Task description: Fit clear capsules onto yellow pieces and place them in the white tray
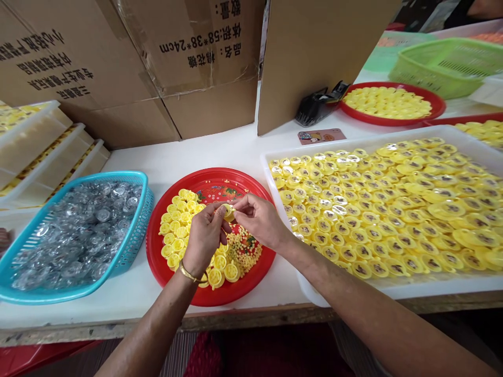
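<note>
Above a round red tray (208, 298), my left hand (206, 233) and my right hand (257, 220) meet fingertip to fingertip. Between them is a small yellow plastic cup (228, 211), pinched by the left fingers. The right thumb and forefinger press at its right side; whether they hold a separate tiny piece is hidden. On the tray's left and front lie several open yellow cups (176, 230). Small pale yellow beads (245, 251) are spread over the right part of the tray, partly beneath my hands.
Clear plastic caps (86, 225) fill a blue basket (147, 209) at left. A white tray (314, 296) of covered yellow cups stands at right. Behind are cardboard boxes (212, 110), a black tape dispenser (320, 104), a card (321, 136) and a red plate (440, 107). Stacked bins (43, 157) stand far left.
</note>
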`<state>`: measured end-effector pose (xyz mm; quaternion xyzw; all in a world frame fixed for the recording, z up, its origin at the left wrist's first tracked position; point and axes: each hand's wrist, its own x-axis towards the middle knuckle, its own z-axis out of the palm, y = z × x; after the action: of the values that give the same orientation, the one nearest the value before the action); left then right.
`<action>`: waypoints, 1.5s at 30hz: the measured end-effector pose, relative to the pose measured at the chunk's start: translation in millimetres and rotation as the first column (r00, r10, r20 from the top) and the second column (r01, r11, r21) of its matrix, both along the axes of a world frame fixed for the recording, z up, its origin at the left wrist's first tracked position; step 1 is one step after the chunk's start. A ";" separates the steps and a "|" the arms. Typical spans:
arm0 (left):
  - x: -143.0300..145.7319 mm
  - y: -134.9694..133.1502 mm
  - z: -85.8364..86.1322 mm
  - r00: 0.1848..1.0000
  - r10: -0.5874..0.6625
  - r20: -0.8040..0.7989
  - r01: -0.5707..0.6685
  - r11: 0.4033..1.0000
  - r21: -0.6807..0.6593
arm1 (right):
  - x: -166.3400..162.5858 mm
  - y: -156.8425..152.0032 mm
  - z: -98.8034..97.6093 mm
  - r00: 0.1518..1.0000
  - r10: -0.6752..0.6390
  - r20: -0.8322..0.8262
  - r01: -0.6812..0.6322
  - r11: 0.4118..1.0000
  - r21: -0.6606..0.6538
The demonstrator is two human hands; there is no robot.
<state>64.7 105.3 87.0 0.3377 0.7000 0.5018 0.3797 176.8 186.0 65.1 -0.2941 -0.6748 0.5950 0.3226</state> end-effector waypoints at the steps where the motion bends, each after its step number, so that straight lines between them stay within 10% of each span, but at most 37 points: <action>1: 0.3 -0.8 0.3 0.999 0.003 -0.035 -0.003 1.000 0.006 | -0.6 0.0 -0.2 1.000 0.018 -0.013 -0.019 0.998 -0.052; 8: 1.0 -3.3 -7.3 0.965 0.098 -0.244 -0.077 0.993 0.093 | -2.0 -3.0 -3.0 0.989 0.009 -0.149 -0.058 0.942 -0.329; 19: -1.6 -14.8 -5.4 0.788 0.029 -0.615 0.104 0.978 0.180 | -2.0 -4.5 4.3 0.990 0.071 -0.123 -0.100 0.961 -0.258; 25: -10.4 -23.2 -11.4 0.931 -0.049 -0.361 0.071 0.996 0.048 | -2.2 -12.2 9.0 0.997 0.066 -0.034 -0.072 0.968 -0.238; 34: 8.1 -18.8 2.7 0.885 -0.202 -0.420 0.223 0.975 0.002 | 27.1 -23.5 27.0 0.992 -0.018 -0.121 -0.032 0.918 -0.395; 37: 11.7 -15.9 -1.9 0.938 -0.279 -0.205 0.289 0.957 0.024 | 65.5 6.7 27.3 0.979 -0.197 -0.049 0.165 0.911 -0.378; 41: 0.2 -20.0 -9.5 0.970 -0.180 -0.165 0.184 0.983 0.006 | 126.7 79.8 16.5 0.768 -0.617 0.173 0.639 0.758 -0.132; 45: -3.6 -25.2 -12.0 0.977 -0.163 -0.139 0.159 0.987 -0.039 | 152.7 130.1 -2.6 0.672 -0.690 0.268 0.726 0.686 -0.052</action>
<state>61.0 80.1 75.0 0.4225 0.7026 0.4343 0.3731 329.5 316.2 62.5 -0.6231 -0.4912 0.4354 0.4253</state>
